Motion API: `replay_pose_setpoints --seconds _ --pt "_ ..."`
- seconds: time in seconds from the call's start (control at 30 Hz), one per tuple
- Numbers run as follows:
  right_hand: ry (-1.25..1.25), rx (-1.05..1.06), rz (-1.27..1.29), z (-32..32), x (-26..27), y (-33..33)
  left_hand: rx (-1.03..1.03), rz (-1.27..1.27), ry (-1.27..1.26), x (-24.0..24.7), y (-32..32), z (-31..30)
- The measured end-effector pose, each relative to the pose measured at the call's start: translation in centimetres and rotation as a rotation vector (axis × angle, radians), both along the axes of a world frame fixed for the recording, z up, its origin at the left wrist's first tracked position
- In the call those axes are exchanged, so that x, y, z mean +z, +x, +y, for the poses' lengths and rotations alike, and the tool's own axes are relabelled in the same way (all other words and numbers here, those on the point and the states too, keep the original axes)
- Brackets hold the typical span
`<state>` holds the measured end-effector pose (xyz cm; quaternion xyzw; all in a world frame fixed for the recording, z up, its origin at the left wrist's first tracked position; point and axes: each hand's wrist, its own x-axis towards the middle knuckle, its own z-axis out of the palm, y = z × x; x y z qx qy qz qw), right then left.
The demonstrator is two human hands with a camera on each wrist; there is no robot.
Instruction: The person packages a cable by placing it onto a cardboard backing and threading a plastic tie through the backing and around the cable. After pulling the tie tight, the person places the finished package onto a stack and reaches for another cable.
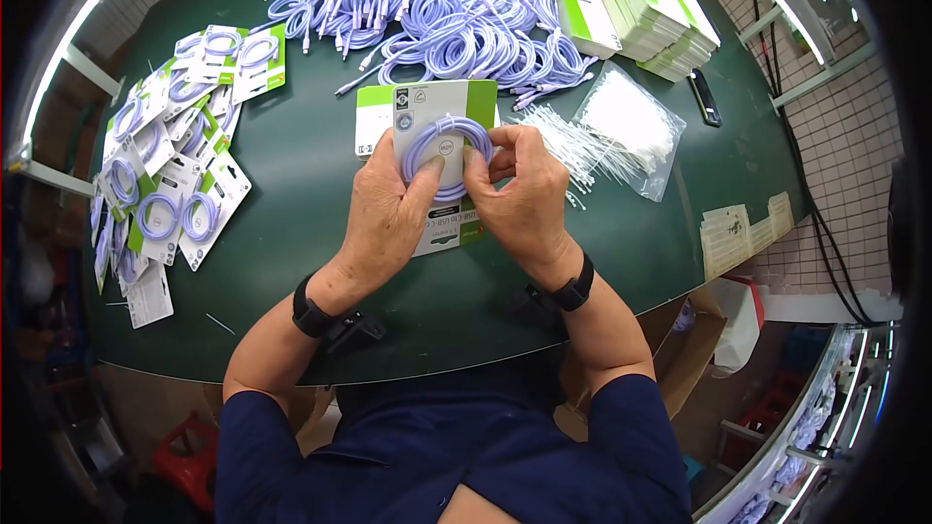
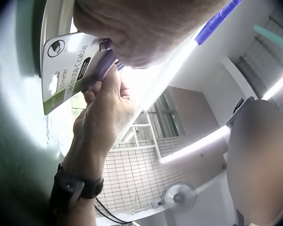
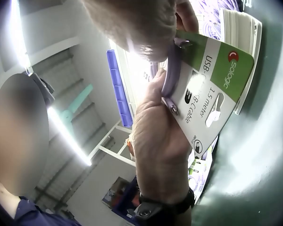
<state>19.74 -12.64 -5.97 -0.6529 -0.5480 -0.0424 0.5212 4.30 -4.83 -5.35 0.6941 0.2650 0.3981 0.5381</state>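
Cable card [image 1: 456,102] lengthwise, hanger end far

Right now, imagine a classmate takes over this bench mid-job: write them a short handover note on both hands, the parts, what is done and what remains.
Left hand: grips the card, thumb pressing the coiled cable onto it.
Right hand: pinches the coil's right side.
Whether the coil is tied down yet cannot be seen.
Done: carded cables spread at the left of the table.
Left to do: a big pile of loose cables at the back, blank cards stacked beside it, cable ties near the right hand.
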Motion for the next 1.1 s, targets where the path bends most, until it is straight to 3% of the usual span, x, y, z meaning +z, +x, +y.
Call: replay_pose_setpoints --seconds 0.6,0.7,0.83,0.97,1.07,1.1 --pt "-0.04 -0.052 -0.189 0.4 -0.3 0.7 0.037 0.103 0.132 0.9 0.3 0.0" --pt "-0.105 0.18 0.351 -0.2 0.9 1.2 -0.057 0.051 0.074 0.8 -0.1 1.6" --pt "0.122 0.299 0.616 -0.1 2.5 3.2 -0.219 0.126 -0.053 2.1 -1.2 3.0" --pt "-0.118 0.462 0.639 -1.2 2.6 5.6 -0.418 0.279 -0.038 2.4 -1.5 3.0" --pt "-0.543 0.597 0.31 -2.0 4.2 5.9 -0.51 0.431 0.02 3.6 -1.3 2.1" --pt "-0.545 0.599 0.306 -2.0 4.4 5.8 -0.532 0.542 0.055 4.4 -1.2 1.9"
